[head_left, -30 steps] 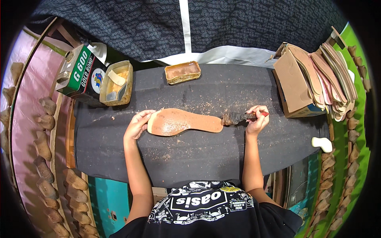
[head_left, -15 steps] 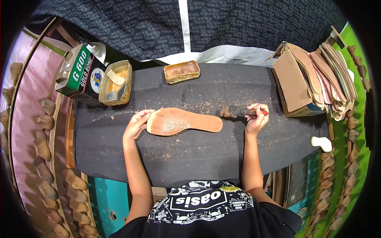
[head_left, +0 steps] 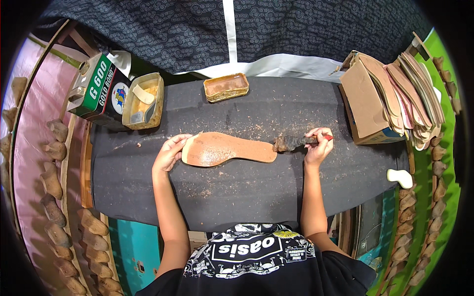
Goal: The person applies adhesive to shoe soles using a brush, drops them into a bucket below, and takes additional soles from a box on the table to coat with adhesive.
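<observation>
A tan shoe insole lies flat on the dark work table, toe end to the left. My left hand rests on the toe end and holds it down. My right hand grips a glue brush with a red handle. The dark, crusted bristles sit just off the heel end of the insole.
A green glue can and an open tin of glue stand at the back left. A small rectangular tin sits at the back middle. A cardboard box with stacked insoles is at the right. Wooden shoe lasts line both sides.
The brush has shifted slightly along the heel end of the insole. My left hand has stayed on the toe end.
</observation>
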`<act>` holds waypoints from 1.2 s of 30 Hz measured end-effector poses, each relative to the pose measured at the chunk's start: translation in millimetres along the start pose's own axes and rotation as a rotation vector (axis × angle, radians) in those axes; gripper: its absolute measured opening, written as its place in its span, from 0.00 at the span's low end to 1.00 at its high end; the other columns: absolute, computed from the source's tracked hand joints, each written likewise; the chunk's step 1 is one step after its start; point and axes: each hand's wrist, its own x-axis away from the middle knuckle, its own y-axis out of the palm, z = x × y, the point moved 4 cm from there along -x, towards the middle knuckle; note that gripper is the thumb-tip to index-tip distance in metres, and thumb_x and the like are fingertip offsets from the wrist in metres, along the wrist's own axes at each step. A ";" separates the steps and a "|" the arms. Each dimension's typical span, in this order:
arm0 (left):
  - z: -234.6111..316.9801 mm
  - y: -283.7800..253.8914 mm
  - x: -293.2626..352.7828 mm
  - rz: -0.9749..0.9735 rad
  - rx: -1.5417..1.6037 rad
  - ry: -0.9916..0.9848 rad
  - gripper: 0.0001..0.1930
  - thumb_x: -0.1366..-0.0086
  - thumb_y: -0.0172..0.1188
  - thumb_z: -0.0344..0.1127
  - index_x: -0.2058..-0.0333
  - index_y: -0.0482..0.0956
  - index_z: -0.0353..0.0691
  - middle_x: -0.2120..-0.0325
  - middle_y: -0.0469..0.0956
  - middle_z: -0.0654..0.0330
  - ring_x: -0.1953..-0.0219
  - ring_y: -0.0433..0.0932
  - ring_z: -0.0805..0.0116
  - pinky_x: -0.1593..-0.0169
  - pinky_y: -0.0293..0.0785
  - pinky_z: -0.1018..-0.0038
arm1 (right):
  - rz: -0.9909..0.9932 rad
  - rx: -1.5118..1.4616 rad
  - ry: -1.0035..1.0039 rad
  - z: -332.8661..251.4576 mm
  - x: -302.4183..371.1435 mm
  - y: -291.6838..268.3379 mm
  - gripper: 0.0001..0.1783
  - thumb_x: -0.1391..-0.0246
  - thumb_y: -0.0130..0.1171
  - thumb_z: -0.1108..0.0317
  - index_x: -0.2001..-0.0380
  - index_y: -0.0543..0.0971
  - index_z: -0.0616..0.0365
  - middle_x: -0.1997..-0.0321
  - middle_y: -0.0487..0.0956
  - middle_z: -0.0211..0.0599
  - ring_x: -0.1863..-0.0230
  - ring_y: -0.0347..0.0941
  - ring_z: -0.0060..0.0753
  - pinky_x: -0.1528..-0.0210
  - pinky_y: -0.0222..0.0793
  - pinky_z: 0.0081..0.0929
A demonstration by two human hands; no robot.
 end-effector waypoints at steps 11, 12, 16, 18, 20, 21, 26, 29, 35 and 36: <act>-1.0 -0.8 -0.4 -0.014 0.002 0.008 0.13 0.42 0.48 0.33 0.59 0.68 0.35 0.64 0.72 0.61 0.63 0.72 0.76 0.62 0.71 0.80 | 0.060 0.005 0.007 0.7 1.1 0.4 0.04 0.54 0.40 0.71 0.79 0.62 0.59 0.81 0.69 0.39 0.87 0.60 0.18 0.91 0.54 0.08; 0.1 1.0 0.0 -0.019 0.008 0.008 0.13 0.42 0.48 0.34 0.59 0.68 0.35 0.64 0.72 0.61 0.63 0.72 0.76 0.62 0.71 0.80 | 0.060 0.005 0.006 0.3 1.1 1.7 0.04 0.54 0.40 0.71 0.79 0.62 0.59 0.81 0.69 0.39 0.87 0.60 0.18 0.91 0.54 0.08; 1.4 1.1 -0.2 -0.015 0.003 0.000 0.13 0.42 0.48 0.34 0.59 0.68 0.35 0.64 0.72 0.62 0.63 0.72 0.76 0.62 0.71 0.80 | 0.018 -0.003 -0.053 -0.6 -0.6 0.0 0.04 0.54 0.40 0.71 0.78 0.62 0.59 0.80 0.69 0.39 0.87 0.60 0.17 0.90 0.56 0.09; 2.7 1.0 -1.6 -0.016 -0.004 0.003 0.13 0.42 0.48 0.34 0.60 0.68 0.35 0.64 0.72 0.62 0.63 0.72 0.76 0.62 0.70 0.80 | -0.033 0.005 -0.078 1.0 -0.6 -0.2 0.04 0.54 0.40 0.71 0.78 0.63 0.60 0.79 0.69 0.39 0.87 0.61 0.17 0.90 0.56 0.10; 4.0 4.6 -0.1 -0.023 -0.004 -0.009 0.12 0.42 0.48 0.35 0.60 0.69 0.35 0.64 0.72 0.62 0.63 0.72 0.76 0.62 0.70 0.80 | 0.026 0.063 0.036 6.9 0.2 -2.5 0.05 0.51 0.41 0.69 0.76 0.63 0.58 0.76 0.70 0.39 0.83 0.64 0.20 0.88 0.58 0.11; 4.9 5.6 2.8 -0.019 -0.002 -0.014 0.12 0.42 0.48 0.35 0.60 0.69 0.35 0.64 0.72 0.62 0.63 0.72 0.76 0.62 0.70 0.80 | 0.016 0.053 0.010 5.3 0.8 1.5 0.06 0.49 0.42 0.67 0.73 0.64 0.58 0.74 0.71 0.40 0.82 0.65 0.21 0.85 0.61 0.12; 7.9 7.1 4.1 -0.019 0.019 0.016 0.12 0.42 0.49 0.35 0.61 0.69 0.35 0.64 0.72 0.61 0.63 0.71 0.76 0.62 0.70 0.81 | 0.046 -0.122 0.109 15.6 -8.9 23.3 0.08 0.46 0.42 0.66 0.67 0.64 0.59 0.68 0.72 0.42 0.78 0.69 0.27 0.76 0.69 0.20; 6.6 3.4 4.7 0.034 0.014 0.034 0.11 0.42 0.49 0.33 0.61 0.69 0.35 0.66 0.72 0.62 0.64 0.71 0.77 0.62 0.70 0.81 | 0.008 -0.220 0.218 30.4 -15.8 52.6 0.10 0.47 0.45 0.64 0.65 0.64 0.58 0.67 0.72 0.43 0.75 0.72 0.29 0.73 0.71 0.20; 8.8 1.6 6.0 0.035 0.093 0.110 0.11 0.43 0.49 0.32 0.62 0.68 0.35 0.66 0.72 0.62 0.64 0.71 0.77 0.61 0.69 0.82 | -0.201 -0.255 0.232 63.0 -40.3 120.1 0.10 0.46 0.42 0.64 0.65 0.62 0.59 0.66 0.71 0.40 0.73 0.71 0.28 0.71 0.72 0.21; 10.2 2.4 6.0 0.023 0.103 0.109 0.11 0.43 0.49 0.32 0.61 0.68 0.35 0.66 0.72 0.62 0.64 0.71 0.77 0.61 0.69 0.82 | -0.235 -0.242 0.232 69.0 -44.1 129.1 0.11 0.46 0.43 0.63 0.65 0.62 0.59 0.66 0.71 0.39 0.73 0.71 0.27 0.71 0.72 0.21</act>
